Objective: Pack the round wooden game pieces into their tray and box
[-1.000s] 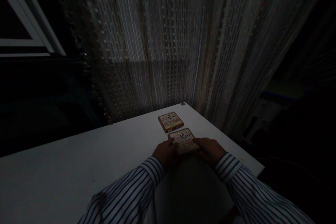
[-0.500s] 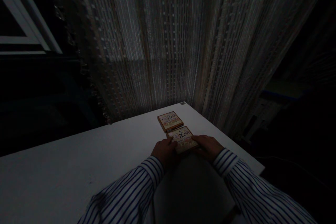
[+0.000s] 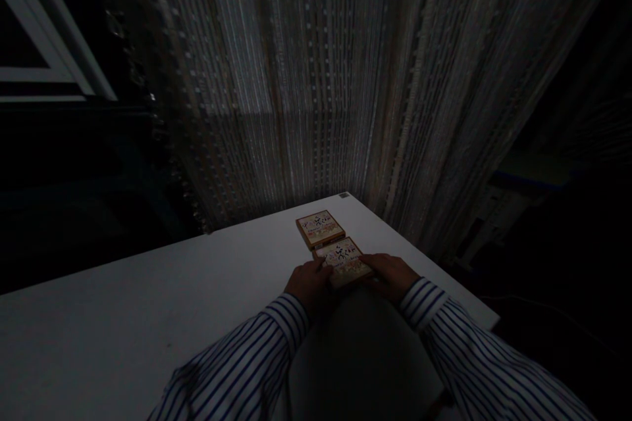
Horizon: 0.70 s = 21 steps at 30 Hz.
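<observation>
Between my two hands is a flat, square printed box (image 3: 344,262) with dark lettering, a pale floral top and orange-brown edges. My left hand (image 3: 310,283) grips its left side, thumb on the top. On the right side my right hand (image 3: 391,275) holds it the same way; the fingers underneath are hidden. A second, matching flat box (image 3: 320,227) lies on the white table just beyond, its near edge close to or touching the held one. Dim light makes the print unreadable.
The white table (image 3: 148,289) reaches left and ends at a corner on the right. A string curtain (image 3: 306,79) hangs behind its far edge. A small dark label (image 3: 343,195) sits at the far corner. A thin cable (image 3: 538,306) runs at the right.
Hardly anything differs. Both hands keep the same hold on the near box, and the far box stays in place.
</observation>
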Available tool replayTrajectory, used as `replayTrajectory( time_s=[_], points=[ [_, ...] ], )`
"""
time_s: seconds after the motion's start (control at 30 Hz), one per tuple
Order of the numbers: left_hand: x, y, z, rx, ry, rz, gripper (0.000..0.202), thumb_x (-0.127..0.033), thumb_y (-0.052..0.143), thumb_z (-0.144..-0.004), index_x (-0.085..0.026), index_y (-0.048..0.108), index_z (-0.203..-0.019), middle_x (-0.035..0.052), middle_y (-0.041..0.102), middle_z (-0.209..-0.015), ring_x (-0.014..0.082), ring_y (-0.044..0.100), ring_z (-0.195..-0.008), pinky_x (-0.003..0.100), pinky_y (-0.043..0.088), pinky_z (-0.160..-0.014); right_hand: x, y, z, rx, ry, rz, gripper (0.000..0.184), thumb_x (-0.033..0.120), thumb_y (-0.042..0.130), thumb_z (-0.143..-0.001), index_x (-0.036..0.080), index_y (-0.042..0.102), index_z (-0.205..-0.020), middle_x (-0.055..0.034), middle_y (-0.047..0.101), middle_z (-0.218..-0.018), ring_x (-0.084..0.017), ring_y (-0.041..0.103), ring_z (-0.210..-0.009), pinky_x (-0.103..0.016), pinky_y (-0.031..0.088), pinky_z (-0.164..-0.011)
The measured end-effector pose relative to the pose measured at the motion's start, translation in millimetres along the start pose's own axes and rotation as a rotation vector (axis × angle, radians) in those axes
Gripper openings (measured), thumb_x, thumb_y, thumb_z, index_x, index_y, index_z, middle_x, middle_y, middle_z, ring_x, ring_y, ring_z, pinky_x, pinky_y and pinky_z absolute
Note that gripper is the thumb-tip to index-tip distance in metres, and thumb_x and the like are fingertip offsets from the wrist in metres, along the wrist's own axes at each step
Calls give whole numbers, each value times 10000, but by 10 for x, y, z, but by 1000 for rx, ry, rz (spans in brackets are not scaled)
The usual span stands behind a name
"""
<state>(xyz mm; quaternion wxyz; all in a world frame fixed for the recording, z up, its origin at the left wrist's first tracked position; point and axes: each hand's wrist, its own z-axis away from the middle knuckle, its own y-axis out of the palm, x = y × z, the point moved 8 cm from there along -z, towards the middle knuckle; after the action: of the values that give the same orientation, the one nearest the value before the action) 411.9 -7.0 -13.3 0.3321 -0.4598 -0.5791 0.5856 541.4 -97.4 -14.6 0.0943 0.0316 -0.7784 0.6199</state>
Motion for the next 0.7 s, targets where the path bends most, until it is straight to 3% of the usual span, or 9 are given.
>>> replayTrajectory(
  time_s=[0.43, 0.7],
  points=[
    [-1, -30, 0, 36, -37, -1, 588, -396, 629, -630, -193, 466, -1157, 137, 417, -1284, 293, 454, -1113, 429, 396, -884, -4, 7, -30, 12, 6, 0, 524, 378, 487, -745, 165, 426, -1219, -95, 527, -1188, -239, 476, -1062, -411, 373, -866],
    [14, -41, 30, 4, -40, 4, 605, -469, 587, -655, -187, 455, -1173, 151, 415, -1279, 298, 444, -1123, 441, 384, -894, -38, 17, -5, -28, 0, 0, 526, 368, 497, -740, 195, 419, -1230, -99, 526, -1188, -242, 485, -1059, -420, 369, -868]
  ],
)
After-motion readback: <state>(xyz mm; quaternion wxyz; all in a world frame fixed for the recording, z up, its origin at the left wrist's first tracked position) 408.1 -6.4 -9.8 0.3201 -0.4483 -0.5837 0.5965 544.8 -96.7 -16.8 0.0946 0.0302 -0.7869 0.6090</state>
